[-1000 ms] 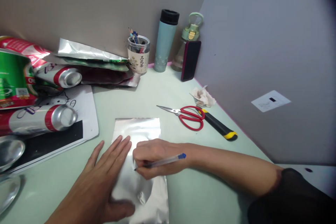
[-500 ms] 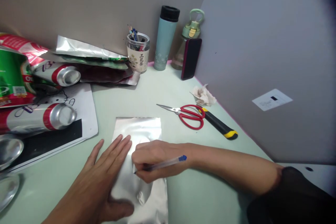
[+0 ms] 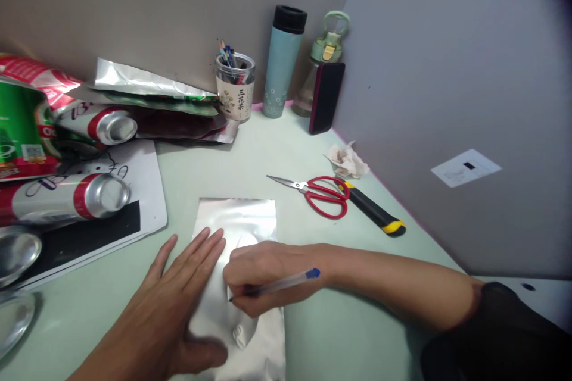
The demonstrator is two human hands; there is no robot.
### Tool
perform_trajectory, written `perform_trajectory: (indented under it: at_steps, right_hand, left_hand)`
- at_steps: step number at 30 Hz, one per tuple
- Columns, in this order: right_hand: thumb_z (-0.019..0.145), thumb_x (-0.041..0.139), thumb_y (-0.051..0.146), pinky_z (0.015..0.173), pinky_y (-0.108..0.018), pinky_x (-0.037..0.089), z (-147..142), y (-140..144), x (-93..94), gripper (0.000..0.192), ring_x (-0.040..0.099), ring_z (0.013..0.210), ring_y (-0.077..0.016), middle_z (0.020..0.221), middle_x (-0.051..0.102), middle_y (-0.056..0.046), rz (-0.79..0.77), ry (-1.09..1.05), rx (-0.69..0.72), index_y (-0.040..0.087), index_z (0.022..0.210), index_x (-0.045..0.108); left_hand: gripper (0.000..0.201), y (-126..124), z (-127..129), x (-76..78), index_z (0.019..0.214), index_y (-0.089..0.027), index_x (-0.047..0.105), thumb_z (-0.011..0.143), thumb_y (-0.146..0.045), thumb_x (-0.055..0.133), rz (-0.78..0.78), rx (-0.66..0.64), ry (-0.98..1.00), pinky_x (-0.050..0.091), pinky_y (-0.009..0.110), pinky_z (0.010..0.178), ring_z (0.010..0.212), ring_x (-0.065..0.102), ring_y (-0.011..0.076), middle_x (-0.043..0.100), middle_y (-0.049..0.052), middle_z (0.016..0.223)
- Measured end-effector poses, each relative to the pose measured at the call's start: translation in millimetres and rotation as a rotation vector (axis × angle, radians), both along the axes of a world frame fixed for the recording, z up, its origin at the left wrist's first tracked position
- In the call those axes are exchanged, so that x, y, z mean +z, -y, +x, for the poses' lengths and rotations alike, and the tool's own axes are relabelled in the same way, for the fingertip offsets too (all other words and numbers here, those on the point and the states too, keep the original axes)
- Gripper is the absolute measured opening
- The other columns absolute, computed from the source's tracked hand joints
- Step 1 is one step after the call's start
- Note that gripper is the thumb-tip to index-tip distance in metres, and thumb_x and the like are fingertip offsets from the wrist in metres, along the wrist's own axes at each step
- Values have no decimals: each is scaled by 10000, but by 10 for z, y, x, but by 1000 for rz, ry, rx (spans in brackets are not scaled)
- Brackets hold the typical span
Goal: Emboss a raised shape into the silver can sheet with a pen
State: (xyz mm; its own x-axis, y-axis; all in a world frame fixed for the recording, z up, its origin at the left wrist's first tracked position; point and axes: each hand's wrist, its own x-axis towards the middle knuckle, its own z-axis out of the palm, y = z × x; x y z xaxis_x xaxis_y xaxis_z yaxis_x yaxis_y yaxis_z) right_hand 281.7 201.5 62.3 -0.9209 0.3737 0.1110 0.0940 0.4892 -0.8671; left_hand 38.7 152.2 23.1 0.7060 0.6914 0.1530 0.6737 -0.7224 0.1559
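Right hand (image 3: 272, 265) is gripping pen (image 3: 292, 280) across long axis of foil sheet (image 3: 268, 342); left hand (image 3: 175, 297) is lying flat on its left side.

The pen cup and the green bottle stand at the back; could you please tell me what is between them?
In the head view, the tumbler stands between the pen cup and the green bottle.

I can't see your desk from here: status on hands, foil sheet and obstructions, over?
Left hand open, partly across foil sheet. Right hand gripping pen, tip at foil sheet. Scissors and black-and-yellow handle lie beyond, off it.
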Motion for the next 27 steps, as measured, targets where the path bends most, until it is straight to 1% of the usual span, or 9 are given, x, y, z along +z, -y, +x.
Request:
perform_trajectory:
  at_steps: [8, 14, 17, 20, 23, 27]
  right_hand:
    - [885, 564, 126, 697, -246, 373, -7, 15, 28, 307, 457, 767, -135, 724, 438, 42, -1, 33, 23, 239, 747, 313]
    - [893, 568, 113, 717, -241, 384, -4, 14, 58, 317, 454, 769, -129, 734, 437, 46, -18, 60, 44, 238, 746, 317]
    - [890, 568, 112, 708, -244, 379, -6, 16, 61, 316, 445, 760, -130, 722, 432, 48, -26, 59, 49, 237, 743, 317]
    - [881, 557, 101, 699, -245, 373, -9, 18, 63, 317, 433, 755, -133, 704, 420, 50, -18, 59, 56, 237, 738, 310]
    - [881, 557, 99, 695, -245, 372, -9, 17, 67, 318, 424, 752, -134, 698, 412, 51, -7, 45, 59, 237, 738, 309]
    - [887, 557, 103, 686, -246, 370, -5, 11, 74, 319, 423, 746, -134, 691, 414, 52, -22, 51, 71, 236, 735, 311]
  left_hand:
    - [1244, -1, -7, 2, 1557, -116, 172, 526, -426, 795, 8, -3, -14, -31, 424, 1229, 1465, 342, 326, 359, 174, 1586]
    - [1237, -14, -13, -16, 1562, -137, 175, 544, -452, 803, -9, -9, 9, 29, 470, 1229, 1441, 377, 356, 396, 172, 1569]
    - [1231, -13, -16, -17, 1559, -128, 184, 542, -445, 799, -2, -9, 5, -1, 442, 1231, 1453, 360, 338, 388, 166, 1574]
    - [1238, -16, -10, 7, 1551, -104, 186, 533, -455, 799, 22, -31, -25, -40, 414, 1227, 1449, 371, 330, 392, 181, 1566]
    - [1258, -20, 0, 35, 1545, -89, 186, 516, -469, 802, 39, -43, -38, -53, 415, 1224, 1435, 392, 340, 401, 197, 1556]
    - [1247, -14, 1, 39, 1551, -105, 176, 521, -448, 790, 16, -29, -45, -47, 428, 1227, 1464, 342, 331, 367, 182, 1578]
